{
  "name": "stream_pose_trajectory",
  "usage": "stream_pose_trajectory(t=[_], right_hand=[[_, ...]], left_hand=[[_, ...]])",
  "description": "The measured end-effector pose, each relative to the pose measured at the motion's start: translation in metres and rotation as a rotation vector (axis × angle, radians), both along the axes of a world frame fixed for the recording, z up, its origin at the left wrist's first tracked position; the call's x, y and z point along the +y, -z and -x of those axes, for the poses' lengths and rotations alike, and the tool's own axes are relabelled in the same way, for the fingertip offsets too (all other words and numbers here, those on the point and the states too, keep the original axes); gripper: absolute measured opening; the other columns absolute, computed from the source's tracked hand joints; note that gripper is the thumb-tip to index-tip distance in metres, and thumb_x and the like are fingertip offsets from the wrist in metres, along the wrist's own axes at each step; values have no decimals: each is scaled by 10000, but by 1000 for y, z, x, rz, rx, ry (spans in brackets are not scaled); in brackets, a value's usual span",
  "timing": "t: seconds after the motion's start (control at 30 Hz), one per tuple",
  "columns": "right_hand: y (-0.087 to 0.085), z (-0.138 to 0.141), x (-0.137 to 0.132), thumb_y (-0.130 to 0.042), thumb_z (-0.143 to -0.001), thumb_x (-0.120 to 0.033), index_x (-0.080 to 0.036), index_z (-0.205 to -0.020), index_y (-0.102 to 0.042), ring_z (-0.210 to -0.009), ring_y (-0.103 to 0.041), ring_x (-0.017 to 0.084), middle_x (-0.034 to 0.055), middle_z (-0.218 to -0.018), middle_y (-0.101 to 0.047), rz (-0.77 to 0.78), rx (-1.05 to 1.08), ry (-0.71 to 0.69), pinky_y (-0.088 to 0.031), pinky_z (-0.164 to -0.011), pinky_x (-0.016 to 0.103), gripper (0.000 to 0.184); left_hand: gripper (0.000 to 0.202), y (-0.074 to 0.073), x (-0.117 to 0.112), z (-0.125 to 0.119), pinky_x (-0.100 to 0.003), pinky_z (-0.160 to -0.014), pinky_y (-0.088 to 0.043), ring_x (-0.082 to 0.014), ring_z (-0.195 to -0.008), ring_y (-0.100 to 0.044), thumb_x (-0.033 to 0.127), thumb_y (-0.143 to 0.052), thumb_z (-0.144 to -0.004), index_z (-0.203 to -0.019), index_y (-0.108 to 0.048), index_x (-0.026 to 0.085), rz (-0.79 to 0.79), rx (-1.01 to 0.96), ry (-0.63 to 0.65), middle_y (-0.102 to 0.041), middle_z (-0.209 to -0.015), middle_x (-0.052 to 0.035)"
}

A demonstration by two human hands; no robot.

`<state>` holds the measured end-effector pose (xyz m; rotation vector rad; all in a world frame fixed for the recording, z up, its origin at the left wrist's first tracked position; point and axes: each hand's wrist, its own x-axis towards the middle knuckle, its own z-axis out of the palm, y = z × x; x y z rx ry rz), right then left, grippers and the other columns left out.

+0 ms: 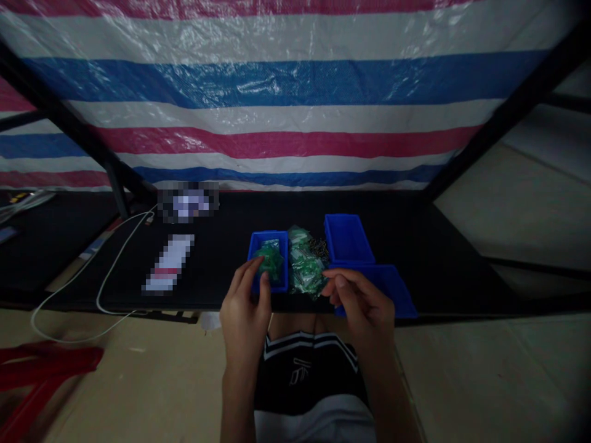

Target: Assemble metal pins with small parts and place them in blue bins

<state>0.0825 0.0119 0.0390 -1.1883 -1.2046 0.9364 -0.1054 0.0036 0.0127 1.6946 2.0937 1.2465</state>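
Observation:
My left hand (245, 301) is at the near left corner of a small blue bin (285, 271), thumb and fingers apart, with the fingertips over its contents. Inside that bin lie green pieces in clear plastic bags (271, 258). Beside it is a heap of clear bags with green contents (305, 267). To the right of the heap, my right hand (362, 301) has its thumb and fingers pinched together near the bags; whatever they hold is too small to make out. Small dark metal pieces, perhaps screws (319, 247), lie behind the heap.
Another blue bin (348, 239) stands right of the metal pieces, and a further blue bin (392, 289) is partly behind my right hand. On the black table (221, 221), a white cable (99, 289) and two blurred items lie to the left. A striped sheet (286, 117) hangs behind.

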Motion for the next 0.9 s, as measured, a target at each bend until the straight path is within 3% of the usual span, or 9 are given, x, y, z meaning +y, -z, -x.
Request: stream_pose_trajectory(t=[0.13,0.27,0.33,0.43,0.57,0.7,0.77,0.83,0.9], right_hand=[[0,-5,1,-616,-1014,-367,-265,-984,-788,-666,-626,145,-9,-750,-717,-30,-54,26,-514,-667,283,203],[4,-13,8,-609,-1021,-354,-260,-1009,-780,-700,-671,163,-3,-774,-736,-100,-188,44,-540,-699,299,196],[5,-18,20,-617,-1014,-334,-261,-1041,-774,-737,-697,174,5,-826,-760,-175,-319,26,-551,-732,313,175],[-1,-25,53,-645,-978,-257,-249,-1067,-766,-828,-720,197,24,-944,-789,-241,-599,-57,-556,-812,346,151],[-17,-24,114,-706,-906,-161,-223,-1184,-742,-1032,-698,258,49,-1014,-794,-230,-973,-305,-524,-938,395,287],[-22,-10,170,-744,-832,-100,-180,-1332,-700,-1243,-635,279,115,-1304,-733,-218,-1186,-675,-485,-1052,380,508],[-18,-3,190,-769,-794,-97,-182,-1473,-613,-1341,-594,289,134,-1452,-659,-164,-1247,-813,-476,-1082,367,703],[-13,4,203,-797,-740,-74,-203,-1538,-558,-1338,-614,282,128,-1492,-639,-109,-1278,-884,-493,-1063,345,843],[-9,7,209,-796,-715,-50,-229,-1502,-606,-1272,-667,273,104,-1429,-693,-89,-1286,-905,-515,-1021,329,829]], left_hand=[[290,5,1,-3,-278,-589,-457,-206,-743,-721,363,-600,-1019,-1225,-783,275,100,54,34,-805,-1130,-67],[307,-2,-1,-4,-268,-564,-444,-159,-606,-636,403,-566,-1034,-1138,-804,241,-3,-87,23,-801,-1005,-55],[327,-8,-3,-5,-264,-573,-451,-147,-599,-615,421,-551,-1040,-1100,-803,222,-47,-169,10,-794,-993,-51],[356,-15,-6,-6,-268,-616,-481,-182,-729,-681,452,-547,-1041,-1048,-799,200,-79,-255,-29,-797,-1005,-64],[371,-16,-7,-7,-289,-705,-531,-229,-906,-732,481,-565,-1030,-1026,-796,190,-96,-342,-39,-801,-1024,-79],[377,-15,-8,-9,-289,-687,-537,-231,-877,-740,497,-580,-1020,-1017,-796,188,-91,-368,-3,-804,-1008,-82],[379,-16,-8,-10,-283,-665,-532,-227,-854,-743,501,-580,-1021,-1025,-797,190,-77,-365,16,-805,-1002,-81],[378,-17,-9,-10,-283,-661,-532,-231,-853,-746,503,-581,-1022,-1038,-796,193,-68,-359,31,-805,-982,-80],[372,-18,-10,-9,-284,-674,-537,-241,-883,-750,501,-582,-1023,-1049,-790,194,-64,-362,36,-805,-955,-79]])
